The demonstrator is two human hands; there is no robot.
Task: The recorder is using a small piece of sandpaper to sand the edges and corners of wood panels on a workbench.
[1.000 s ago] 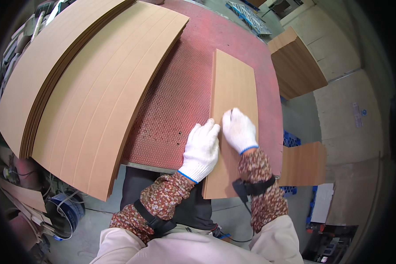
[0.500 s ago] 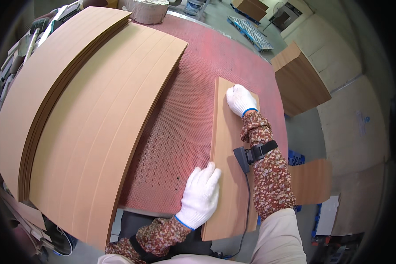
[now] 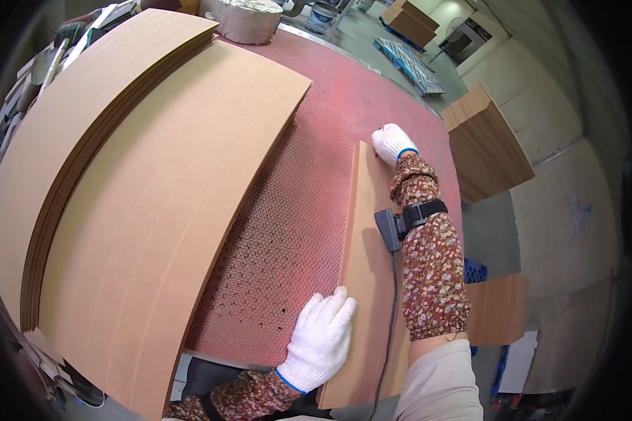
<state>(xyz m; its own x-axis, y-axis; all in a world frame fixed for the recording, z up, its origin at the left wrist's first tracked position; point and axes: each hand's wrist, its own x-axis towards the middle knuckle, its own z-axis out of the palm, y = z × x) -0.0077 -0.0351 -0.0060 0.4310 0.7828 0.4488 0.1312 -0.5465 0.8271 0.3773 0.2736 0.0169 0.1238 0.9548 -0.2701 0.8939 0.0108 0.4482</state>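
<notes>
A long, narrow wood-coloured board (image 3: pixel 372 274), apparently stacked on at least one more, lies lengthwise before me on a red, dimpled mat (image 3: pixel 330 91). My left hand (image 3: pixel 321 340), in a white knit glove, rests against the board's left edge near its close end, fingers stretched out. At the board's far end is my right hand (image 3: pixel 393 142), gloved the same way, with its fingers curled closed; anything inside them is hidden. A black device on a strap (image 3: pixel 407 223) sits on my right forearm, and its cable runs down over the board.
Large wood-coloured panels (image 3: pixel 168 182) are stacked on the left. A wide roll (image 3: pixel 242 19) stands at the mat's far left. Beyond the right edge are brown panels (image 3: pixel 488 144) and a lower brown panel (image 3: pixel 496 309). Farther off, a blue pallet (image 3: pixel 409 64) lies on the floor.
My right hand has slid from the board's upper face to its far end. The board and my left hand now sit lower in the picture, and the whole view has shifted slightly.
</notes>
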